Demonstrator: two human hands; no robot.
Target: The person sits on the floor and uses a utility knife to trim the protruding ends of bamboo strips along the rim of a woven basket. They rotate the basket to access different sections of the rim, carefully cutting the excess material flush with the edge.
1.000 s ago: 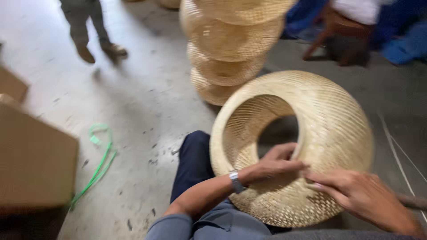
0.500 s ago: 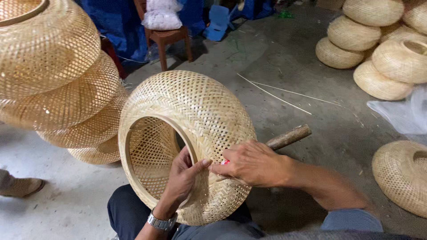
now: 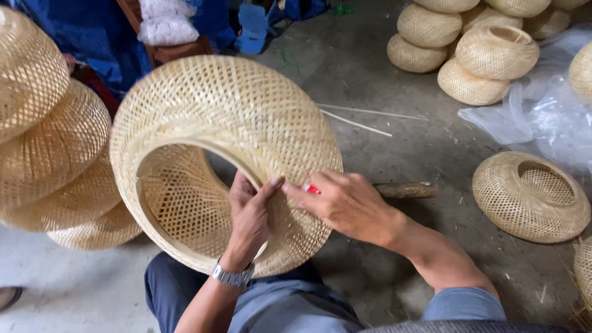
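Note:
A round woven bamboo shade (image 3: 234, 117) rests on my lap, its wide opening turned toward me and to the left. My left hand (image 3: 250, 213), with a metal watch at the wrist, reaches into the opening and grips the rim with fingers and thumb. My right hand (image 3: 345, 203) presses on the shade's outer weave at the rim, fingertips meeting the left thumb. A small red thing (image 3: 311, 189) shows under the right fingers; what it is cannot be told.
A stack of similar woven shades (image 3: 49, 148) stands at the left. More shades (image 3: 475, 55) lie at the back right, one (image 3: 529, 196) on the floor at the right. A wooden stick (image 3: 407, 190), thin bamboo strips (image 3: 357, 120), clear plastic sheet (image 3: 542, 111) and a wooden chair (image 3: 166, 37) are nearby.
The view swung from a floor with a walking person to the shade stacks. The shade's opening has turned more toward me, and my hands stay at its rim.

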